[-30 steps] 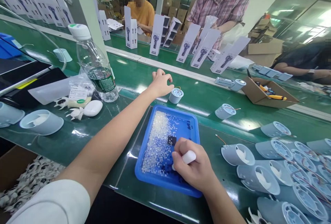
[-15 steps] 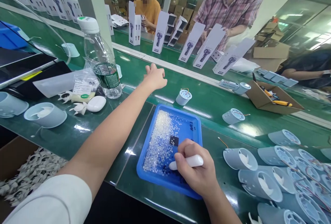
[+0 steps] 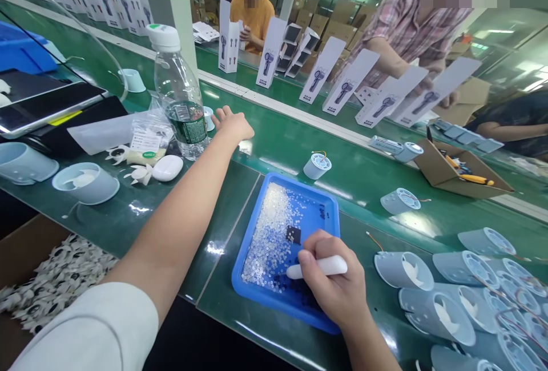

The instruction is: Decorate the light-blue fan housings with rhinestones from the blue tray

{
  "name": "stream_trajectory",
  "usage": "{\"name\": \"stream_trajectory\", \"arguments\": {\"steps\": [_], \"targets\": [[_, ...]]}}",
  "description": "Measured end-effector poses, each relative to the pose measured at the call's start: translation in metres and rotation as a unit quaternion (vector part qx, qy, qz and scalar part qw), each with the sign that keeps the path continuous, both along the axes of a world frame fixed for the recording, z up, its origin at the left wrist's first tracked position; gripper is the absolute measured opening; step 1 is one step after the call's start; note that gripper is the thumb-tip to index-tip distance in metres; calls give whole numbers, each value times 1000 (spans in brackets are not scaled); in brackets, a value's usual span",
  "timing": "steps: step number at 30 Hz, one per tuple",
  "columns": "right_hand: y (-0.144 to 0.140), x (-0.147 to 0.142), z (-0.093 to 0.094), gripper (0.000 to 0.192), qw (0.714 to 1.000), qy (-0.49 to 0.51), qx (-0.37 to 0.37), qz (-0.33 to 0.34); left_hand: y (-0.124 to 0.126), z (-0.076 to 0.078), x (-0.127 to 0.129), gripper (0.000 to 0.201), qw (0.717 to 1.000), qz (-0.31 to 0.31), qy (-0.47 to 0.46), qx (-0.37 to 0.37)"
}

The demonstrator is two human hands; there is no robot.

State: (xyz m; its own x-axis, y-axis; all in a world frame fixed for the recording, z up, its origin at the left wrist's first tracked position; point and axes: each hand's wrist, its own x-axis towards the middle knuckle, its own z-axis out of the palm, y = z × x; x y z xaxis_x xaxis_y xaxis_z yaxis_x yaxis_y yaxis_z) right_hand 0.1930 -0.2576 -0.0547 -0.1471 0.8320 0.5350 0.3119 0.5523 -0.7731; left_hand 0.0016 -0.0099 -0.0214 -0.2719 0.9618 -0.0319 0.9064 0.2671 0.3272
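My left hand (image 3: 234,125) is stretched out over the green work surface, fingers apart and holding nothing visible. Its fingertips are close to a light blue cylindrical housing (image 3: 209,119), partly hidden behind a clear plastic bottle (image 3: 177,83); I cannot tell whether they touch. In my right hand (image 3: 336,279) is a white pen-like tool (image 3: 329,266), its tip pointing down into a blue tray (image 3: 335,220). Many small translucent rings (image 3: 269,228) lie in the tray, along with a small dark square piece (image 3: 293,234). Another housing (image 3: 317,166) with wires stands just beyond the tray.
Several housings (image 3: 413,271) crowd the right side, some with white fan blades. A cardboard box (image 3: 445,174) holds tools. White product boxes (image 3: 272,51) line the far side, where co-workers stand. A box of white fan blades (image 3: 55,285) sits low at left.
My left hand has moved left toward the housing by the bottle. My right hand stays over the tray with the tool. A co-worker's arm has reached among the white boxes, where another box now stands.
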Motion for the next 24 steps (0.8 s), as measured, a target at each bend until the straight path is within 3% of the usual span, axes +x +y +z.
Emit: {"name": "stream_trajectory", "arguments": {"steps": [5,8,13,21,24], "targets": [[0,3,-4,26,998,34,-5,-58,3,-11,-12,60,999,52,2,5],[4,7,-4,28,983,64,-13,-170,7,-16,-15,55,998,56,21,-10],[15,11,-1,29,945,45,-46,-321,7,-23,-16,46,998,39,15,45],[28,7,-3,35,951,-23,-64,-303,-1,-17,-21,29,990,34,-58,121],[29,6,-5,36,956,-40,-55,-287,-1,-14,-20,38,987,15,-69,148]]}}
